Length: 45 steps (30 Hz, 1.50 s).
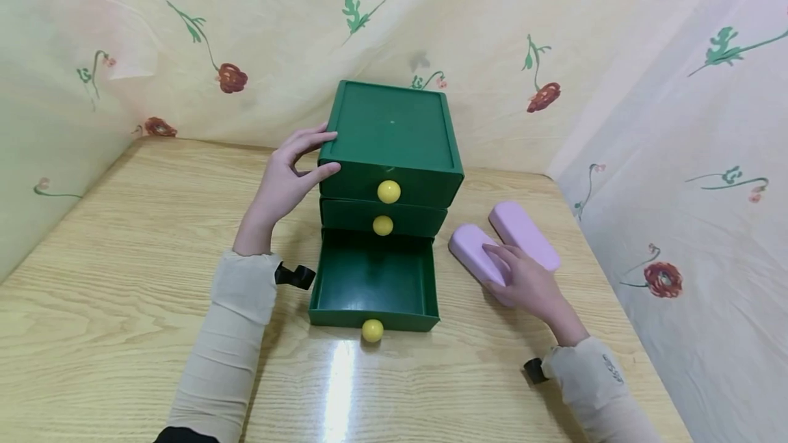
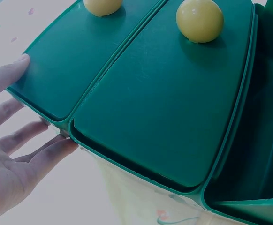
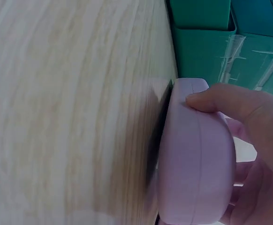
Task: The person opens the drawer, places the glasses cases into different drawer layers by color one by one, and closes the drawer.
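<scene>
A green desktop drawer cabinet (image 1: 394, 122) with yellow round knobs stands near the back. Its bottom drawer (image 1: 375, 275) is pulled out, with a bare floor inside; the two drawers above are in. My left hand (image 1: 289, 173) rests at the cabinet's upper left corner, thumb on the front edge and fingers spread along the side. To the right of the cabinet, my right hand (image 1: 526, 286) grips a lilac oblong case (image 3: 197, 154) with a seam along its side. In the right wrist view the thumb presses one side, while most other fingers are hidden behind the case.
A second lilac oblong case (image 1: 524, 234) lies on the wooden table (image 1: 141, 279), just right of the held one. Flower-printed cloth (image 1: 295, 39) hangs behind the table and along both sides. Black straps (image 1: 295, 276) show at both wrists.
</scene>
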### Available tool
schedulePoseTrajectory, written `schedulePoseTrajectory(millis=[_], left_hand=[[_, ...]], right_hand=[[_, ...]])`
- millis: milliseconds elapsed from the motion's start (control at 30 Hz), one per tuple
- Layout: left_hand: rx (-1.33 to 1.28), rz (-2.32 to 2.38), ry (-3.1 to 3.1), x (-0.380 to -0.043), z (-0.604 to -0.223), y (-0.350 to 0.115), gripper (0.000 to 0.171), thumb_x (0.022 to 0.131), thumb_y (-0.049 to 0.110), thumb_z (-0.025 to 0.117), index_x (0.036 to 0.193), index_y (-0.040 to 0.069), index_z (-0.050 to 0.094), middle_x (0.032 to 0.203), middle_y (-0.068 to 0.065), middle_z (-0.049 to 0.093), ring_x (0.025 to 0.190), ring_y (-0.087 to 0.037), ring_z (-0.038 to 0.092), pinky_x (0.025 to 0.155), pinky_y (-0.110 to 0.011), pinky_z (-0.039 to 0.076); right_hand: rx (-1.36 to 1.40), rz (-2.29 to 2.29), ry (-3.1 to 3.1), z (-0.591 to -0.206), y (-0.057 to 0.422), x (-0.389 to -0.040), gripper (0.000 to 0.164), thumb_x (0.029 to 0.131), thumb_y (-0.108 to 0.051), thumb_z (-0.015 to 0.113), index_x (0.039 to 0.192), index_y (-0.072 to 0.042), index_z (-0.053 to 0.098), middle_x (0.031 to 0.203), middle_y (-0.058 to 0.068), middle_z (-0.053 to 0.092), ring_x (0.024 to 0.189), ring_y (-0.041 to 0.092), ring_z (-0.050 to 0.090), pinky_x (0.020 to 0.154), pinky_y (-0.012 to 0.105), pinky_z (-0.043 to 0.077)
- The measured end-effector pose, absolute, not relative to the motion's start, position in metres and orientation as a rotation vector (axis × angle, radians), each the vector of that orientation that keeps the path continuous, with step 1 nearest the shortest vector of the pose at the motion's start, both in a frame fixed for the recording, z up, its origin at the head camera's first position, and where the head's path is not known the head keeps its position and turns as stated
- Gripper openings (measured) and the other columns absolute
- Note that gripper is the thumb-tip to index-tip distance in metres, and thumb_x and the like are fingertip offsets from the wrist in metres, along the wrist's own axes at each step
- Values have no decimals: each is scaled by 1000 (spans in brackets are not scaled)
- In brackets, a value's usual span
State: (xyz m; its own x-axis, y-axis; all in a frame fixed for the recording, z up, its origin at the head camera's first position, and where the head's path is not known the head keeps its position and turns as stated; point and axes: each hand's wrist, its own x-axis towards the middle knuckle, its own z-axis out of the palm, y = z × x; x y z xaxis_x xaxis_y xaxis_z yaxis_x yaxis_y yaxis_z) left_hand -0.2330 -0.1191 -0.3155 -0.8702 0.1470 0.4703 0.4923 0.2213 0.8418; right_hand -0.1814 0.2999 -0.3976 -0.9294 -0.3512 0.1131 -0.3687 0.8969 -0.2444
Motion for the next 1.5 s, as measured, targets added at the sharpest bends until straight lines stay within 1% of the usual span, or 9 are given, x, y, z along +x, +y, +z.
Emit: schedulePoseTrajectory(millis=[200,367,533,700,900,1033,1200,1300,1500], left_hand=[[-601,-1692,-2212,-233,-315,-118,44,92,19,66,135,13,58,150,2,44,138,-15,41,109,-43,42],[-598,-1692,-2213,-234,-315,-119,44,92,18,66,135,13,58,150,2,44,138,-15,41,109,-41,43],[-600,-1693,-2210,-234,-316,-119,44,92,18,66,135,13,58,150,1,44,138,-15,41,109,-40,44],[-603,-1693,-2205,-234,-316,-119,44,92,18,66,135,12,58,150,1,45,138,-16,41,109,-41,43],[-600,-1697,-2210,-233,-315,-119,44,92,18,66,135,13,58,150,1,44,138,-16,41,110,-41,42],[-599,-1697,-2210,-233,-315,-119,44,92,18,67,135,13,58,150,1,44,138,-16,41,110,-41,42],[-603,-1703,-2202,-234,-316,-120,44,92,18,67,135,13,58,150,1,44,137,-16,42,110,-43,41],[-602,-1705,-2203,-234,-315,-120,44,92,18,67,135,13,58,150,1,44,137,-16,42,110,-43,42],[-602,-1708,-2209,-233,-314,-120,44,92,18,66,135,13,58,150,1,44,137,-16,42,110,-41,42]], right_hand=[[570,392,-2955,-394,301,-177,62,79,-19,75,137,-8,53,133,22,57,113,38,60,89,52,49],[566,401,-2923,-385,298,-170,63,77,-18,76,136,-10,54,134,20,57,110,36,61,83,48,50],[593,402,-2868,-374,296,-161,62,75,-18,77,133,-12,56,130,17,60,98,31,62,71,41,48],[632,413,-2818,-364,296,-152,61,73,-17,77,131,-15,58,126,15,63,92,28,62,66,39,48],[691,439,-2793,-354,291,-142,64,71,-15,80,131,-18,58,128,14,61,94,27,62,68,38,47],[768,443,-2770,-349,283,-137,64,69,-15,81,129,-18,60,130,14,61,99,27,63,71,36,48],[862,444,-2725,-345,269,-133,64,66,-17,82,127,-19,62,128,9,62,104,24,62,74,34,48],[908,452,-2724,-343,260,-132,65,67,-18,83,128,-21,61,129,7,61,105,22,62,76,33,49],[948,444,-2807,-338,241,-131,64,72,-22,81,132,-26,58,134,7,58,108,24,63,78,35,53]])
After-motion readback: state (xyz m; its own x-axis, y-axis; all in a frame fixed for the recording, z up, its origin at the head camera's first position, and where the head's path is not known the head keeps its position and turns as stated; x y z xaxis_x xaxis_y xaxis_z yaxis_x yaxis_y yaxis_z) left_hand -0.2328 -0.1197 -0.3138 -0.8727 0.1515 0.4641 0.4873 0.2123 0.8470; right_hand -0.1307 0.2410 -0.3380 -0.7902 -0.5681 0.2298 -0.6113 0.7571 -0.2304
